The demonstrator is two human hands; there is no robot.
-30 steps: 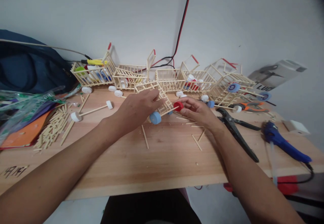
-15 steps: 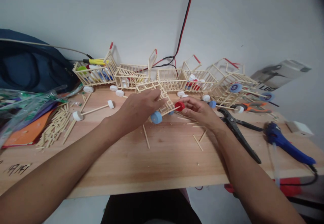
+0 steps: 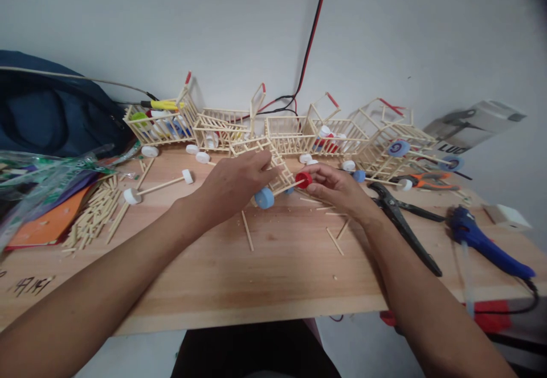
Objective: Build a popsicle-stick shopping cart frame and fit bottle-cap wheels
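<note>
Near the middle of the table, my left hand [image 3: 239, 184] holds a small wooden-stick cart [image 3: 280, 167], its fingers over the cart's left side. Below those fingers shows a blue cap wheel [image 3: 264, 197], with a stick axle [image 3: 285, 189] running right from it. At the axle's right end is a red cap [image 3: 303, 180], pinched by the fingers and thumb of my right hand [image 3: 327, 184]. The red cap's inner side faces me. Part of the cart is hidden behind my left hand.
Several stick carts [image 3: 290, 133] line the wall. Loose sticks [image 3: 94, 213], a wheel axle [image 3: 160, 185] and an orange sheet [image 3: 47, 218] lie left. Black pliers [image 3: 404, 230], orange-handled pliers [image 3: 431, 181] and a blue glue gun [image 3: 487, 244] are at right.
</note>
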